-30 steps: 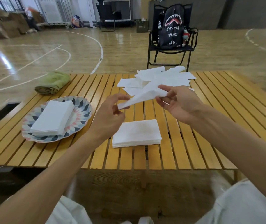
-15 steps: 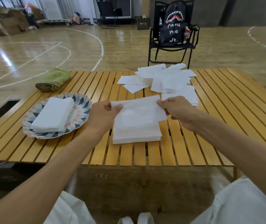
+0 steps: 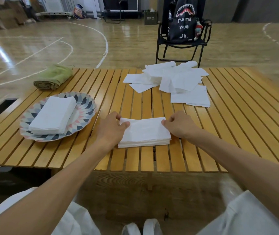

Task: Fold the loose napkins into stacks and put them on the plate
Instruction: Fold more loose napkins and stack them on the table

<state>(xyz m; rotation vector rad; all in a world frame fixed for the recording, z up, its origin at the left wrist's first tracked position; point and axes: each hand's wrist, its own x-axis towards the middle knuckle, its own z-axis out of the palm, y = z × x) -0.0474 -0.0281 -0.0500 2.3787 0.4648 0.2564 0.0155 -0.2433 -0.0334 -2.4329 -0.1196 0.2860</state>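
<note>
A stack of folded white napkins point(image 3: 144, 133) lies near the table's front edge. My left hand point(image 3: 112, 128) pinches the top napkin at its left end, and my right hand point(image 3: 179, 124) pinches it at its right end, laying it flat on the stack. A patterned plate point(image 3: 84, 106) at the left carries another folded napkin stack point(image 3: 53, 116). Loose unfolded napkins point(image 3: 172, 80) lie in a heap at the table's far side.
A rolled green towel point(image 3: 53, 77) rests at the far left corner of the slatted wooden table point(image 3: 228, 124). Behind the table stands a black folding chair point(image 3: 182, 43) holding a dark backpack. My white-clad knees show below the table edge.
Both hands came down from mid-air with a folded napkin and set it flat on the stack at the front of the table.
</note>
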